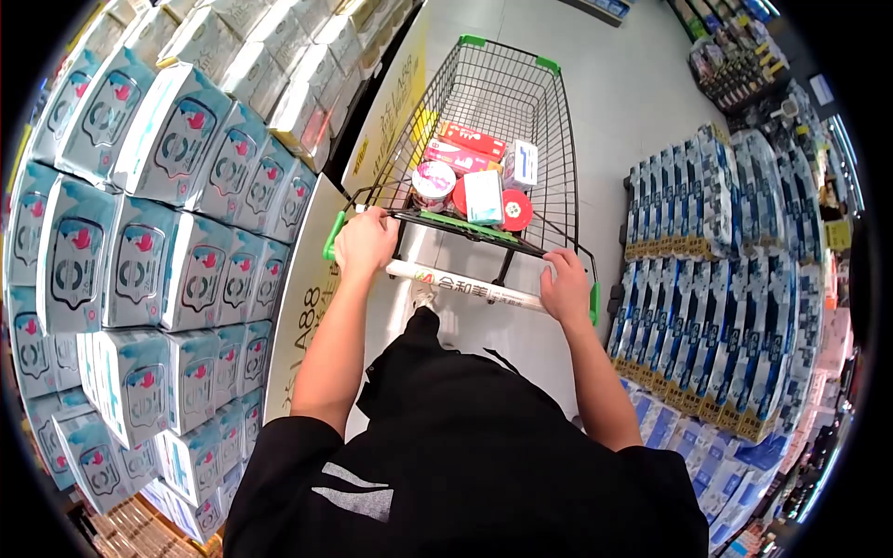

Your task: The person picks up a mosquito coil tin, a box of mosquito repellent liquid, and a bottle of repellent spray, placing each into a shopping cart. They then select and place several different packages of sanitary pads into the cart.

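My left hand (366, 242) is closed on the left end of the shopping cart's handle (465, 285), beside its green end piece. Near the right end, my right hand (565, 286) has its fingers wrapped over the cart's rear bar. In the wire cart (569, 153) lie several goods close to the handle. A round white and pink tub (433, 182) sits at the left, and red boxes (472, 139) are behind it. A white and teal pack (484, 197) leans in front, next to a red round lid (516, 210). One white box (523, 165) stands at the right.
Stacked white and teal packs (139, 260) rise along the left side, with a yellow panel (395, 102) beside the cart. Piles of blue and white cartons (698, 316) stand at the right. Grey floor (609, 84) runs ahead between them, with more shelves at the upper right.
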Demonstrator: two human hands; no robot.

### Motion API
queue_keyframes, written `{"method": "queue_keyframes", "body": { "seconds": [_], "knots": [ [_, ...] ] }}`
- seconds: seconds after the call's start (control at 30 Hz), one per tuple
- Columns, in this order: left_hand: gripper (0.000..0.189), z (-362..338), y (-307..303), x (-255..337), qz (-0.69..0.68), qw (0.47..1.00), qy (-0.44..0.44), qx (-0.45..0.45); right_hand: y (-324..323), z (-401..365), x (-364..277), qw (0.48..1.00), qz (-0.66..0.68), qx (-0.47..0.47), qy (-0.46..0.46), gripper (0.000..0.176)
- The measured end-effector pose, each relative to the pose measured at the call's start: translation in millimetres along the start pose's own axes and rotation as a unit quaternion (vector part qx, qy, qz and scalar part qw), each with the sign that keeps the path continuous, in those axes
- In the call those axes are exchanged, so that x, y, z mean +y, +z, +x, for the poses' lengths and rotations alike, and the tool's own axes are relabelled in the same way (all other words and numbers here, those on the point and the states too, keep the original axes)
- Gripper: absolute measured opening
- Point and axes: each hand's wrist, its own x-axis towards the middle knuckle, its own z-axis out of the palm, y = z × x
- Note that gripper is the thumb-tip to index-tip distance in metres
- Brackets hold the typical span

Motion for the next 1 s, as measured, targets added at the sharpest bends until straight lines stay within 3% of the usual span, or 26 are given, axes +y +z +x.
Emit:
{"method": "queue_keyframes", "body": {
  "seconds": [0.47, 0.77, 1.0],
  "knots": [
    [0.027, 115, 25, 50, -0.044, 0.995, 0.091, 0.022, 2, 141, 47, 1.000, -0.007, -0.014, -0.007, 0.016],
    [0.028, 176, 20, 106, -0.027, 0.997, 0.069, -0.026, -5, 227, 81, 0.999, 0.018, -0.026, 0.004, 0.013],
    [0.027, 220, 33, 138, -0.021, 0.998, 0.050, -0.025, -5, 289, 120, 0.998, -0.003, -0.045, -0.047, 0.019]
  ]
}}
